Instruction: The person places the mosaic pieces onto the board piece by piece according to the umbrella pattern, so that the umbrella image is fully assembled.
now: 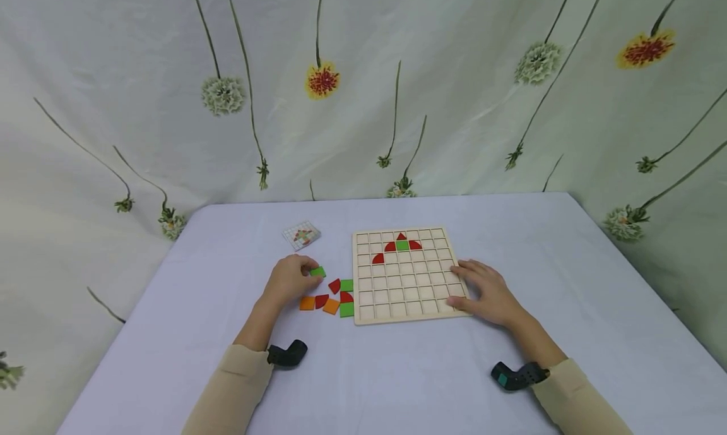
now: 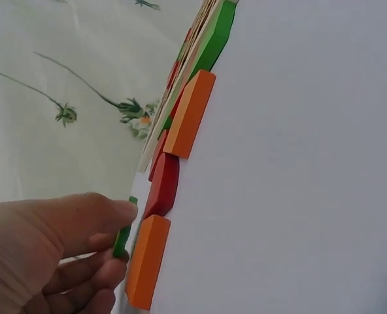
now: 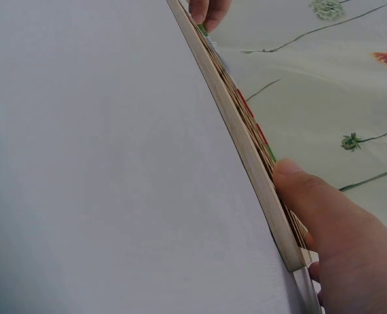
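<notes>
left of the gridded wooden board (image 1: 411,293), the left hand (image 1: 289,280) pinches a green tile (image 1: 318,272) between thumb and fingers, i'd guess because so small a piece suits fingertips; right hand (image 1: 483,293) rests on the board's right rim, thumb and fingers apart, presumably steadying it; loose tiles (image 1: 331,306) lie by the left rim, probably for short reach; pattern card (image 1: 301,235) beyond, perhaps for easy viewing
</notes>
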The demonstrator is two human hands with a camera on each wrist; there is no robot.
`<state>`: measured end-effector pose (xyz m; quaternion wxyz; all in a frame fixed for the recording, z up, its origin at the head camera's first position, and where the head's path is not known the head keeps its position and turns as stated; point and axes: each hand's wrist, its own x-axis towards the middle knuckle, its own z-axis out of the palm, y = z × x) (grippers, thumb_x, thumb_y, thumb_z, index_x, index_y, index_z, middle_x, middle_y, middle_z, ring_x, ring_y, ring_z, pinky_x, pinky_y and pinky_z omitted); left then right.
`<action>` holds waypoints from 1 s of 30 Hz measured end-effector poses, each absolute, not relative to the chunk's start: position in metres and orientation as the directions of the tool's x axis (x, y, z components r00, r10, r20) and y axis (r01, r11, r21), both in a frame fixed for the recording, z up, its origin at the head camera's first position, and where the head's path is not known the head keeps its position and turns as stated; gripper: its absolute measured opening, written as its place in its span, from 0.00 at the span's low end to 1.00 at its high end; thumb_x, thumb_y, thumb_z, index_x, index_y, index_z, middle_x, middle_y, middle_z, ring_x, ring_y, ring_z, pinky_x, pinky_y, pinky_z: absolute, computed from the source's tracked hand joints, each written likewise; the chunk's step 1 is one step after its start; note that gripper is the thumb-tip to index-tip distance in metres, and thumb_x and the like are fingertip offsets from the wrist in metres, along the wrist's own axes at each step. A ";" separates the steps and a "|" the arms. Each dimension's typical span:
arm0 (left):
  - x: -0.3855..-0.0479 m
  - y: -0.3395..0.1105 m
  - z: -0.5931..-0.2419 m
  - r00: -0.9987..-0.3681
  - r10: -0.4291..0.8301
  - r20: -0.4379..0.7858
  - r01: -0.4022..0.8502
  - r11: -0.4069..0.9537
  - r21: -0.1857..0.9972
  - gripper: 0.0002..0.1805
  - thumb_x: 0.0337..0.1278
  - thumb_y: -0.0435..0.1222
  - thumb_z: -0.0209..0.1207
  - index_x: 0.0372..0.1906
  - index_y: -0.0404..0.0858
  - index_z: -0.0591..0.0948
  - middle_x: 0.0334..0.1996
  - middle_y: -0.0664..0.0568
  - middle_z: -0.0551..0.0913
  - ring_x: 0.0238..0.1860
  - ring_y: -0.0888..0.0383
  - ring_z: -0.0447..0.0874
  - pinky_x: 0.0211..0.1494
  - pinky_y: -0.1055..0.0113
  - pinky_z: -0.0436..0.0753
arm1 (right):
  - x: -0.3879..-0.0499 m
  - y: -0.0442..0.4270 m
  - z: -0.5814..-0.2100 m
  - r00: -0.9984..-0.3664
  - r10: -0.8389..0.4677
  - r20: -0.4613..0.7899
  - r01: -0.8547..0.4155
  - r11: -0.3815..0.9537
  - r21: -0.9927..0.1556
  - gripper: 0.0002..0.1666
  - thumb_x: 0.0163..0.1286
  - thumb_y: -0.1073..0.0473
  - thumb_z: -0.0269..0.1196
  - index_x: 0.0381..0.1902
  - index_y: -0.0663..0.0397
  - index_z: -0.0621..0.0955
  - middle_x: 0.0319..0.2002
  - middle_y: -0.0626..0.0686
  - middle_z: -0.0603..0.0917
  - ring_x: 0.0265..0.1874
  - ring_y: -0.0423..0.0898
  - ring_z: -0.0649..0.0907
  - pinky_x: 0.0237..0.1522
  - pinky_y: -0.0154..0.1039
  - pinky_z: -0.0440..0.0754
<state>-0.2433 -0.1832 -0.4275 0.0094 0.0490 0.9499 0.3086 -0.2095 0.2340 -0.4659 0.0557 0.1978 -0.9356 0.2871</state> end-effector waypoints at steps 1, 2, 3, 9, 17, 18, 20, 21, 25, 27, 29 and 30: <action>-0.244 -0.183 -0.428 -0.994 0.105 0.017 0.095 0.799 0.594 0.15 0.55 0.38 0.68 0.45 0.34 0.85 0.35 0.48 0.81 0.38 0.51 0.75 0.43 0.60 0.79 | -0.209 0.234 -0.466 -0.915 -0.339 0.218 -0.403 0.756 -0.517 0.42 0.59 0.39 0.68 0.66 0.55 0.74 0.68 0.61 0.69 0.70 0.64 0.60 0.66 0.65 0.51; -0.245 -0.182 -0.427 -0.993 0.112 0.019 0.101 0.792 0.602 0.15 0.55 0.38 0.68 0.45 0.34 0.85 0.34 0.49 0.81 0.37 0.52 0.75 0.43 0.61 0.79 | -0.209 0.234 -0.465 -0.915 -0.340 0.219 -0.404 0.754 -0.518 0.42 0.59 0.39 0.68 0.66 0.55 0.74 0.68 0.61 0.69 0.70 0.63 0.60 0.66 0.65 0.51; -0.246 -0.181 -0.426 -0.992 0.125 0.023 0.113 0.784 0.610 0.14 0.55 0.38 0.68 0.44 0.34 0.85 0.33 0.49 0.81 0.37 0.52 0.76 0.43 0.62 0.79 | -0.209 0.234 -0.465 -0.915 -0.340 0.218 -0.404 0.753 -0.519 0.42 0.59 0.39 0.68 0.66 0.55 0.74 0.68 0.61 0.69 0.70 0.63 0.60 0.66 0.65 0.51; -0.257 -0.168 -0.417 -0.973 0.225 0.055 0.210 0.759 0.616 0.13 0.54 0.37 0.68 0.43 0.34 0.85 0.32 0.51 0.82 0.36 0.54 0.76 0.41 0.64 0.79 | -0.209 0.234 -0.464 -0.917 -0.339 0.211 -0.399 0.757 -0.517 0.42 0.59 0.39 0.68 0.66 0.55 0.74 0.68 0.62 0.69 0.70 0.64 0.60 0.66 0.65 0.51; -0.270 -0.139 -0.412 -0.948 0.311 0.063 0.278 0.717 0.639 0.14 0.53 0.37 0.69 0.44 0.35 0.86 0.34 0.51 0.83 0.36 0.55 0.77 0.43 0.64 0.80 | -0.209 0.233 -0.465 -0.916 -0.336 0.218 -0.400 0.752 -0.523 0.42 0.59 0.39 0.68 0.66 0.55 0.74 0.68 0.61 0.69 0.70 0.64 0.60 0.66 0.65 0.50; -0.272 -0.136 -0.412 -0.943 0.325 0.068 0.291 0.710 0.642 0.14 0.54 0.37 0.69 0.44 0.35 0.86 0.35 0.51 0.83 0.36 0.56 0.77 0.44 0.64 0.80 | -0.209 0.234 -0.465 -0.916 -0.336 0.219 -0.401 0.751 -0.524 0.42 0.59 0.39 0.68 0.66 0.55 0.74 0.68 0.61 0.69 0.70 0.64 0.60 0.66 0.65 0.50; -0.274 -0.129 -0.413 -0.937 0.342 0.072 0.305 0.697 0.650 0.14 0.54 0.37 0.69 0.44 0.35 0.86 0.35 0.52 0.83 0.37 0.56 0.78 0.44 0.65 0.80 | -0.210 0.234 -0.466 -0.916 -0.336 0.219 -0.401 0.751 -0.525 0.42 0.59 0.39 0.68 0.66 0.55 0.74 0.68 0.61 0.69 0.70 0.64 0.60 0.66 0.65 0.50; -0.275 -0.126 -0.414 -0.933 0.351 0.078 0.313 0.688 0.654 0.14 0.54 0.37 0.69 0.44 0.35 0.86 0.35 0.52 0.83 0.37 0.56 0.78 0.44 0.64 0.80 | -0.210 0.234 -0.466 -0.916 -0.336 0.219 -0.401 0.750 -0.526 0.42 0.59 0.39 0.68 0.66 0.54 0.74 0.68 0.61 0.69 0.70 0.64 0.60 0.66 0.65 0.50; -0.276 -0.115 -0.416 -0.926 0.369 0.082 0.326 0.669 0.668 0.14 0.54 0.38 0.69 0.45 0.36 0.86 0.37 0.52 0.83 0.38 0.56 0.78 0.45 0.63 0.80 | -0.210 0.234 -0.467 -0.915 -0.337 0.221 -0.403 0.747 -0.529 0.42 0.59 0.39 0.68 0.66 0.54 0.74 0.68 0.61 0.69 0.70 0.63 0.60 0.66 0.65 0.50; -0.277 -0.110 -0.417 -0.923 0.375 0.083 0.331 0.666 0.669 0.15 0.54 0.39 0.69 0.45 0.37 0.86 0.38 0.52 0.84 0.38 0.56 0.78 0.46 0.63 0.80 | -0.210 0.234 -0.467 -0.915 -0.338 0.219 -0.402 0.746 -0.531 0.42 0.59 0.39 0.68 0.66 0.55 0.74 0.68 0.61 0.69 0.70 0.63 0.60 0.66 0.65 0.50; -0.278 -0.105 -0.418 -0.920 0.383 0.084 0.337 0.664 0.668 0.15 0.54 0.39 0.69 0.46 0.37 0.86 0.39 0.52 0.84 0.39 0.56 0.78 0.47 0.62 0.79 | -0.210 0.234 -0.467 -0.914 -0.340 0.220 -0.405 0.746 -0.529 0.42 0.59 0.39 0.68 0.66 0.55 0.74 0.68 0.61 0.69 0.70 0.64 0.60 0.66 0.65 0.50; -0.278 -0.103 -0.419 -0.917 0.388 0.090 0.346 0.662 0.665 0.15 0.54 0.39 0.69 0.46 0.37 0.86 0.39 0.52 0.84 0.39 0.56 0.78 0.47 0.63 0.79 | -0.210 0.234 -0.467 -0.914 -0.341 0.221 -0.406 0.745 -0.529 0.42 0.59 0.39 0.68 0.66 0.55 0.74 0.68 0.61 0.69 0.70 0.64 0.60 0.66 0.65 0.50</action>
